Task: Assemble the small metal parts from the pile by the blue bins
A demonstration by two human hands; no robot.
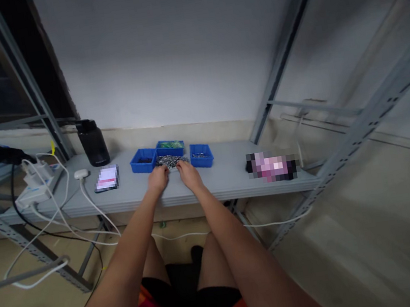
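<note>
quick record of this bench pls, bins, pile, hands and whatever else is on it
bench: grey
left bin: blue, dark contents
back bin: blue, green contents
right bin: blue, some metal pieces inside
pile: shiny metal pieces, between left and right bins
left hand: at pile's left side, grip unclear
right hand: at pile's right side, grip unclear
bottle: black, left of bins

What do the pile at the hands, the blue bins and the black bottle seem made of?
Pile: probably metal, judging by shiny, silvery glints. Blue bins: likely plastic, smooth, with even colour and thin walls. Black bottle: perhaps plastic, dark and faintly glossy; coated metal is possible.
</note>
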